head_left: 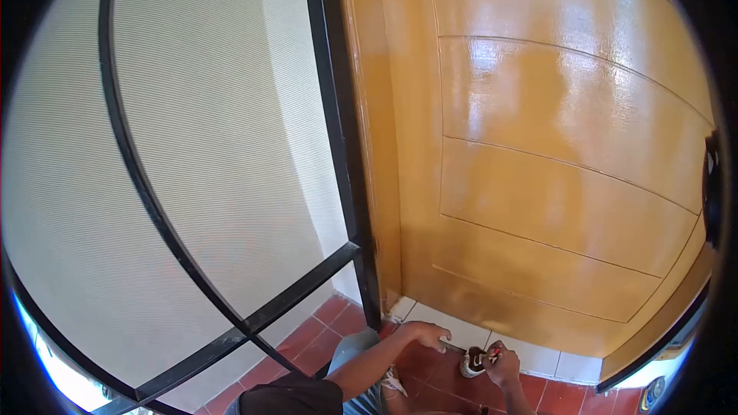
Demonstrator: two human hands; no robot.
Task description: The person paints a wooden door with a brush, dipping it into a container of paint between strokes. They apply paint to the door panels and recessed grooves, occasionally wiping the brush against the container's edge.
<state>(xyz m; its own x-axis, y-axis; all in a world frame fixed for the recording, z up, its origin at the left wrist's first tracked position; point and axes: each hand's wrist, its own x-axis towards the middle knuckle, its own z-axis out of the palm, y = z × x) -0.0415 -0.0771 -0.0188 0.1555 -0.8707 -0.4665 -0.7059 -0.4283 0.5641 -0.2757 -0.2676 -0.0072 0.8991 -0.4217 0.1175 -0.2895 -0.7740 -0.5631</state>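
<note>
A small white container [470, 370] with dark brown contents stands on the red tiled floor near the door's foot. My left hand [430, 335] is just to its left, closed on a thin greyish tool [453, 347] that points toward the container's rim. On the container's right side, my right hand [503, 365] is closed round a small tool with a red and yellowish handle [493, 354], its end at the container's opening. The exact kind of both tools is too small to tell.
A glossy orange-brown door [538, 184] rises ahead above white sill tiles [530, 356]. Black metal framing [330, 100] stands at the left before a pale ribbed wall [200, 123]. A round can-like object [653, 393] is at the lower right. My knees are below.
</note>
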